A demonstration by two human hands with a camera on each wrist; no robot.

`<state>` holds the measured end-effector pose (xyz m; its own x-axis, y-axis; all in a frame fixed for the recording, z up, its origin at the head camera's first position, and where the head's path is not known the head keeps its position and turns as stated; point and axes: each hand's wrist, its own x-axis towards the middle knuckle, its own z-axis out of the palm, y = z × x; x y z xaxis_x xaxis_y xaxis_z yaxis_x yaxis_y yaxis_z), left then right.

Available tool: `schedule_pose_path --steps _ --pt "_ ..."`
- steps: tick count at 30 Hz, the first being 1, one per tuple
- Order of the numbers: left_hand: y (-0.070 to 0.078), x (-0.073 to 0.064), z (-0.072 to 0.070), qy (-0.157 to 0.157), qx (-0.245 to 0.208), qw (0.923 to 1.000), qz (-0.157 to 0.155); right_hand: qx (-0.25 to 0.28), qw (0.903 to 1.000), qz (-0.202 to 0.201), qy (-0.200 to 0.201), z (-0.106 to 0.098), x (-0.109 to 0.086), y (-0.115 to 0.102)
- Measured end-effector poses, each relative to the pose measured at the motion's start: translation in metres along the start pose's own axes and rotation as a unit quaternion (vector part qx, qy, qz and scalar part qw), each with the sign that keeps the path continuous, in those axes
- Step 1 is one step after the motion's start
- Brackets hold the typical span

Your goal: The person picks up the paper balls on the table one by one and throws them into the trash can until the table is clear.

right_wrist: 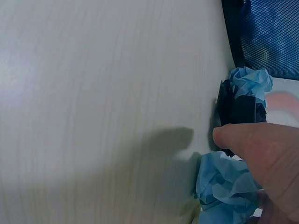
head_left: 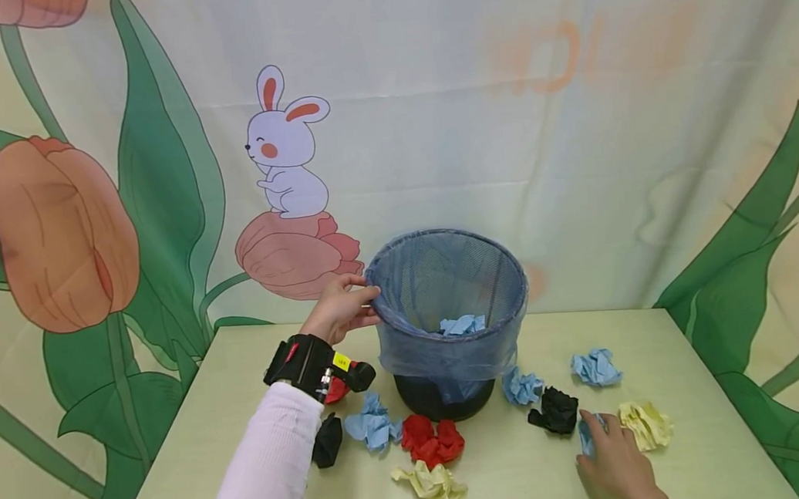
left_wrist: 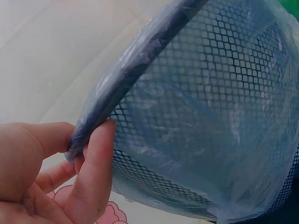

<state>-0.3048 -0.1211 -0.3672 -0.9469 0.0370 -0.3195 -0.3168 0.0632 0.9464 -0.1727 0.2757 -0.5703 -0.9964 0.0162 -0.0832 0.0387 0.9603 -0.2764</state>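
Observation:
In the head view, a mesh waste bin (head_left: 452, 354) with a dark base and translucent blue bag liner (head_left: 442, 362) stands at the table's middle. My left hand (head_left: 341, 308) pinches the bin's left rim (left_wrist: 107, 93). A crumpled light-blue paper ball (head_left: 463, 325) shows inside. Over at the right, my right hand (head_left: 619, 458) reaches down around another light-blue paper ball (right_wrist: 226, 186), with thumb and forefinger extended. Whether the fingers touch it is partly hidden. Beside that hand lie a black paper ball (head_left: 555, 411) and a yellow one (head_left: 647, 425).
Two more blue balls (head_left: 597, 367) lie right of the bin, one against its base. At the front are a red ball (head_left: 432, 439), a yellow ball (head_left: 433, 491), a blue ball (head_left: 372, 424) and a black ball (head_left: 327, 441). A printed curtain (head_left: 432, 123) hangs behind the table.

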Motion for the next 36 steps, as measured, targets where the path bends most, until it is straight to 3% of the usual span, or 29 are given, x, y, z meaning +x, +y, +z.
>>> schedule_pose_path --steps 25,36 --pt "0.0 0.0 0.0 -0.001 -0.002 1.0 -0.003 0.006 0.9998 0.016 -0.009 0.007 0.023 0.004" --pt "0.0 -0.001 0.0 -0.002 0.001 1.0 -0.001 0.024 0.9997 -0.006 0.007 0.003 0.023 0.004"
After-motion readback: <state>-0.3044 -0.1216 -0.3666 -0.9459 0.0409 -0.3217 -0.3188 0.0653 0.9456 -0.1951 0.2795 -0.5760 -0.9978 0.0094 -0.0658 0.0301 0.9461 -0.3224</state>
